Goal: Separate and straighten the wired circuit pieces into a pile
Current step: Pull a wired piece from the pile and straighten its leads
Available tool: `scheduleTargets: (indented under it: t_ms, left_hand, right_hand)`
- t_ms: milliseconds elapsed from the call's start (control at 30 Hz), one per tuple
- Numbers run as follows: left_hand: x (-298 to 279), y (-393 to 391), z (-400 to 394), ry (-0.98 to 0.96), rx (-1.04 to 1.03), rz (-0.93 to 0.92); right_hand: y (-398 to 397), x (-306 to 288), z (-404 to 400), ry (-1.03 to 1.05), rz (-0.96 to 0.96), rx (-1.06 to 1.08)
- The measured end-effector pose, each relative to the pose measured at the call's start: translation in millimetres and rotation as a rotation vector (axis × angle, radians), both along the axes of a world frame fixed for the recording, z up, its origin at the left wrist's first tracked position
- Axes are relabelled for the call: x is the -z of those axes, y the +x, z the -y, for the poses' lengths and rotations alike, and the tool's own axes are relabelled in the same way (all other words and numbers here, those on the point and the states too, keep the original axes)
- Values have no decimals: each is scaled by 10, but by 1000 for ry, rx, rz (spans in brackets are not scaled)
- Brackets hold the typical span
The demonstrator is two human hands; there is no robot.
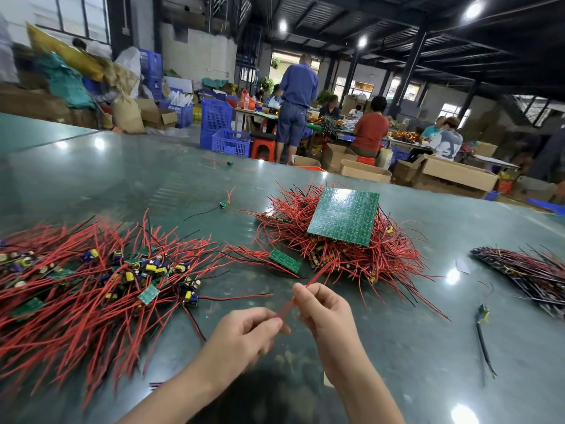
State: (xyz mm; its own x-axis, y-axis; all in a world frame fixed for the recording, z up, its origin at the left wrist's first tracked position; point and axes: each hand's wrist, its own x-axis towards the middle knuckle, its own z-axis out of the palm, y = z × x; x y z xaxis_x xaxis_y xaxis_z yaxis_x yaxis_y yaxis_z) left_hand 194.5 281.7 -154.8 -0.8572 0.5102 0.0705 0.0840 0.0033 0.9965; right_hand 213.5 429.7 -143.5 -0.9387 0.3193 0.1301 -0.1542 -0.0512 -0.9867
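1. Item in hand: 1 red wire, blurred, pinched between the fingertips of the left hand and the right hand, held just above the green table. Its far end runs up toward the central heap; whether a circuit piece hangs on it cannot be told.
2. Left pile: many wired pieces, wires fanned roughly 1 way, boards and capacitors clustered (probably the sorted stock).
3. Central heap: tangled red wires under a green panel; judged still to be worked through.
4. Right bundle: darker, partly cut off by the frame edge; its status is unclear.
5. Strays: 2 lone pieces farther up the table.
6. Progress: roughly midway, with much left.
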Motion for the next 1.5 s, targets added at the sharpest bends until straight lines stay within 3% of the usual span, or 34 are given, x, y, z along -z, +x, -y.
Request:
scheduleTargets:
  t_ms: [267, 500, 700, 867, 1033, 1200, 1367, 1500]
  left_hand:
    - [48, -107, 36, -141, -206, -286]
    - [61, -126, 69, -161, -218, -324]
    - [57, -134, 80, -182, -215, -373]
    - [107, -160, 86, -228, -222, -414]
    - [143, -178, 73, -246, -214, -446]
    - [159, -227, 135, -313, -296, -512]
    - [142, -189, 156, -512, -331, -652]
    - [80, -113, 93, -536, -265, -650]
  right_hand:
    - [4, 26, 19, 19, -48, -26]
    - [-7, 43, -55, -2, 6, 78]
    - [-52, 79, -33, -342, 42, -64]
    - [-44, 62, -112, -167, 27, 142]
    - [-52, 42, -119, -333, 35, 138]
    - [-12, 69, -160, 105, 20, 353]
    - [-3, 74, -173, 141, 3, 432]
    - [-11, 82, -140, 173, -116, 545]
